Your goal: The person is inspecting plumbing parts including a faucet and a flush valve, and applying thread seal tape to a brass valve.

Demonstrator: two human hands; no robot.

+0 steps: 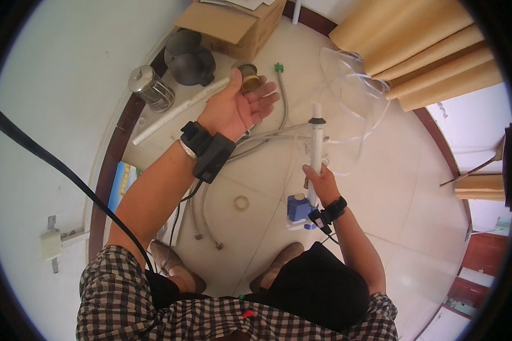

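At frame centre the right hand [320, 181] grips a white fill-valve tube [316, 149] upright, its blue base [297, 207] near the tiled floor [381, 187], while the left hand [237, 105], upper centre, cradles a brass fitting [249, 78] on loosely spread fingers, palm up so it cannot roll off.

Cardboard box [233, 25], kettle [190, 58], curtain [421, 51]

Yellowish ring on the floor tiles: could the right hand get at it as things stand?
Probably not at once: the right hand is closed around the upright white tube. The yellowish ring itself lies uncovered on the tiled floor.
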